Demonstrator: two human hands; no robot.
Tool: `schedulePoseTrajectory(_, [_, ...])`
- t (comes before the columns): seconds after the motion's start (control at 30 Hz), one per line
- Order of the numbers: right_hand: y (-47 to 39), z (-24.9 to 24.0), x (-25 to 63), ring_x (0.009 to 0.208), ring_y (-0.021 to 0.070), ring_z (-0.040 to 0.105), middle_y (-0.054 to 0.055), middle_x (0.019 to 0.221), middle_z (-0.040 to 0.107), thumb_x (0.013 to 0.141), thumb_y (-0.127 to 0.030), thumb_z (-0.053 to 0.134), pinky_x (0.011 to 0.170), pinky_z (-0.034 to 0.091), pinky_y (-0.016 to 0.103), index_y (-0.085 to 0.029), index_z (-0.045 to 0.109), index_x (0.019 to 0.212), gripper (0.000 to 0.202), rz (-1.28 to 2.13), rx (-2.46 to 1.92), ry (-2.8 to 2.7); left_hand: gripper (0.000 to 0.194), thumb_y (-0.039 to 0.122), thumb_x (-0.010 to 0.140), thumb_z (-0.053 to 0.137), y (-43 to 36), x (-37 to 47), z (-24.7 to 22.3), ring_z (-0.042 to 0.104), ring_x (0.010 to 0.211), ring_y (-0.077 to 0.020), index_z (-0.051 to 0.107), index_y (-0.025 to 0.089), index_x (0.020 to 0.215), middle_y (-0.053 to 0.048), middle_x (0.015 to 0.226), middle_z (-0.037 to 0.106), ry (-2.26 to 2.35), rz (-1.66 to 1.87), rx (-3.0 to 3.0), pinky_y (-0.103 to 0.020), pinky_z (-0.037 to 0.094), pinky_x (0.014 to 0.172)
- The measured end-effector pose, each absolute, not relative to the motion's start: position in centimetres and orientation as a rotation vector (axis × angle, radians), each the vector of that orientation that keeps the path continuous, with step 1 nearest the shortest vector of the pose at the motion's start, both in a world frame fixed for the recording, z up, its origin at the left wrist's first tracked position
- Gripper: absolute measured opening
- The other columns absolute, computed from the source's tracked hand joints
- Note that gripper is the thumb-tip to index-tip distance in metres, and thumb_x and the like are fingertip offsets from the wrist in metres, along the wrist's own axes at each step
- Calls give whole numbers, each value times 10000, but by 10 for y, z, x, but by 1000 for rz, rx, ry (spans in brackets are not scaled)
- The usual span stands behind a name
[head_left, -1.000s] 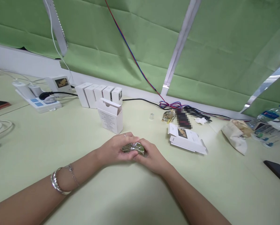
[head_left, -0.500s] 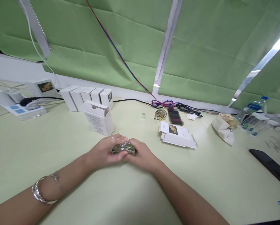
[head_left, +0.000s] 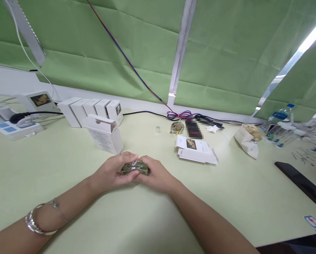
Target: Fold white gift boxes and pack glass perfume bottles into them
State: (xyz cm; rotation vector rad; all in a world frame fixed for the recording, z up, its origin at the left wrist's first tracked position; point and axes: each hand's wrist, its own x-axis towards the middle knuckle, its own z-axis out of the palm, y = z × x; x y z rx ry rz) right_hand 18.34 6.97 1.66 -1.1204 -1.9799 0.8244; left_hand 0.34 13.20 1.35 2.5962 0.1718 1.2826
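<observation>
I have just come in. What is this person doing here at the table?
The person's left hand and right hand together hold a shiny rounded object, possibly a small bottle, above or on the table; which one is unclear. Just beyond the hands, a white box stands with its top flap open. An opened white carton lies to the right. Five white boxes stand in a row behind.

Creased green sheeting (head_left: 139,38) rises beyond the pale tabletop (head_left: 226,197); at far right, a slanting strip (head_left: 309,41) shines white.
</observation>
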Motion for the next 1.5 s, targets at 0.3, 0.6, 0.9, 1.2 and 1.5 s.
schedulePoseTrajectory(0.3, [69, 21, 184, 820, 152, 556, 15, 980, 604, 808, -323, 629, 680, 419, 240, -226, 563, 1114, 328, 845, -1113, -1969, 492, 159, 820, 572, 131, 5, 17, 609, 675, -127, 425, 287, 1272, -12, 846, 615, 165, 1276, 2601, -212, 523, 580])
schedulePoseTrajectory(0.6, [70, 17, 184, 823, 150, 553, 3, 971, 597, 802, -337, 642, 675, 423, 235, -243, 563, 1103, 326, 839, -1112, -1963, 460, 175, 824, 568, 129, 5, 18, 614, 672, -133, 435, 288, 1249, -10, 836, 618, 209, 1273, 2620, -220, 524, 576])
schedulePoseTrajectory(0.9, [71, 19, 185, 814, 152, 552, 7, 956, 600, 803, -358, 631, 672, 422, 235, -226, 568, 1096, 328, 839, -1102, -1967, 499, 174, 843, 551, 131, 6, 18, 589, 646, -117, 401, 306, 1301, 5, 801, 603, 190, 1262, 2637, -196, 500, 548])
schedulePoseTrajectory(1.2, [70, 19, 184, 814, 150, 550, 11, 968, 600, 807, -319, 624, 673, 421, 237, -219, 569, 1089, 304, 830, -1115, -1971, 565, 144, 835, 542, 132, 4, 16, 566, 598, -91, 354, 307, 1343, -13, 878, 586, 167, 1266, 2697, -175, 486, 512])
schedulePoseTrajectory(1.5, [70, 19, 184, 818, 149, 548, 14, 947, 593, 808, -330, 613, 672, 418, 231, -196, 570, 1076, 302, 840, -1116, -1967, 519, 147, 811, 562, 133, 5, 15, 616, 693, -137, 411, 298, 1285, -8, 825, 615, 206, 1293, 2689, -204, 515, 564])
